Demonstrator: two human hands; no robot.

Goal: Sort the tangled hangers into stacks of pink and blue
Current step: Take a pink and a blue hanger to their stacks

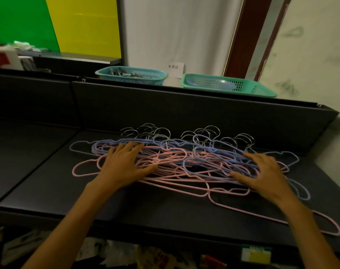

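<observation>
head view: tangled pile of pink hangers (171,179) & blue hangers (210,152) mid dark counter (48,181), metal hooks pointing far. left hand (124,164) flat on pile's left part, fingers spread, gripping nothing. right hand (262,171) pressed on right part, fingers splayed, slightly bent. one pink hanger trailing near-right. two teal baskets (132,74) far behind the partition.

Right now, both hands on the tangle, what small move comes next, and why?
Probably lift the loose pink hanger at the near right with the right hand. It lies mostly clear of the pile, where pink and blue still cross, and no stacks exist yet.
</observation>
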